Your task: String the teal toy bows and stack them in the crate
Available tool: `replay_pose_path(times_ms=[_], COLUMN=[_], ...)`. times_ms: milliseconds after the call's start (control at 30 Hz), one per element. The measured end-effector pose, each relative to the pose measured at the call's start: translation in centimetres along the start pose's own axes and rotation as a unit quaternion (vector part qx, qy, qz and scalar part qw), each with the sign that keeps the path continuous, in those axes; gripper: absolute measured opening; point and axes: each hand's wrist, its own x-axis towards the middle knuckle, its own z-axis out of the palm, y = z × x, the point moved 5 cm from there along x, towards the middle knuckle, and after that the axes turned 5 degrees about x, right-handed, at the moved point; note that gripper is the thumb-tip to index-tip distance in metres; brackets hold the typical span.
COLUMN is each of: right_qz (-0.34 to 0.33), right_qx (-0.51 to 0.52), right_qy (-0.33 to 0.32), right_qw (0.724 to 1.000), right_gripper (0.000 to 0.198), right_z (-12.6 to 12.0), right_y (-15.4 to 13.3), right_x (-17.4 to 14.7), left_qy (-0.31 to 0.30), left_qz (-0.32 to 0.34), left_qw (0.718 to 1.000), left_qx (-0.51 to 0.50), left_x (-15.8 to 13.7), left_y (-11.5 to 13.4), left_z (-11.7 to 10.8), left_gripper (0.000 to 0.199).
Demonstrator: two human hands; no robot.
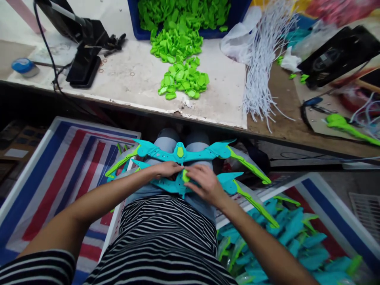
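1. The right hand (204,184), its forearm (255,233) slanting up from the lower right, has bent fingers pinching a small green piece (185,176) at the middle of the nearer toy bow (179,187).
2. The left hand (168,169) reaches across that bow, fingertips near its centre; whether it grips, I cannot tell.
3. A second bow (180,151) lies just beyond, above the thighs (168,141).
4. Farther out, a table (127,87) bears a green pile (184,79).

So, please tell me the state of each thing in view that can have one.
Right hand: pinching green piece
Left hand: at near frame
Near frame: partly covered
Far frame: uncovered
Blue bin: open, heaped
Green pile: loose, spread out
White cords: loosely bunched
Right crate: open, loaded
Left crate: open
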Motion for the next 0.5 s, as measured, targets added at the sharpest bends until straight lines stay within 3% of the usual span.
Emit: replay_pose_path(times_ms=[100,233,400,500], right_qz=[0.021,0.054,0.086,0.193], right_qx=[-0.012,-0.010,0.019,0.025], right_qy=[-0.009,0.041,0.059,0.064], right_qw=[1.000,0.998,0.994,0.979], right_gripper=[0.018,0.020,0.019,0.021], right_z=[3.1,4.3,4.7,5.0], right_y=[-2.1,-1.5,-1.0,-0.3], right_x=[-3.3,-4.3,-4.6,-5.2], left_qy=[-0.026,-0.032,-0.070,-0.031], left_qz=[-0.041,-0.033,0.036,0.078], left_qw=[0.995,0.993,0.996,0.996], left_qx=[-0.093,-0.106,-0.052,0.027], left_x=[0.2,0.2,-0.3,-0.3], left_y=[-0.5,-0.6,-0.1,0.0], left_z=[0.2,0.1,0.2,0.3], left_gripper=[0.047,0.051,0.055,0.055])
